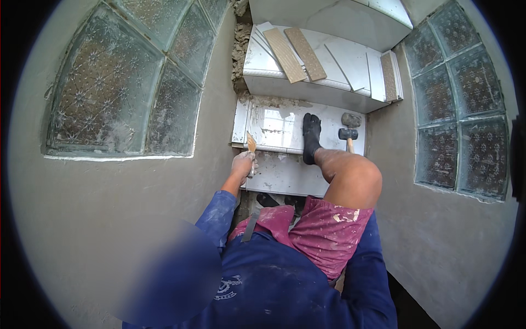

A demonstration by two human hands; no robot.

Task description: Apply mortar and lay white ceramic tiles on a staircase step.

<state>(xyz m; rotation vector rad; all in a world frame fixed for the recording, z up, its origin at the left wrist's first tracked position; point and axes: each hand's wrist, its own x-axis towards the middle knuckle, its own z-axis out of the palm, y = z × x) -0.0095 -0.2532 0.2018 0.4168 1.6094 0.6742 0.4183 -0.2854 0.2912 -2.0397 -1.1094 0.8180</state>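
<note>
My left hand, dusty with grey residue, is closed around a small flat-bladed tool that looks like a putty knife. Its tan blade points up and away, just over the left part of a glossy white tiled step. The tool's exact kind is hard to make out. My right arm runs down beside my thigh, and its hand is hidden. On the same step, to the right of my foot, lies a rubber mallet with a black head and wooden handle.
Brown textured tile strips and thin white tile pieces lie on the step above. A greyish lump sits behind the mallet. Plastered walls with glass blocks close in on both sides. Rough masonry edges the stairs.
</note>
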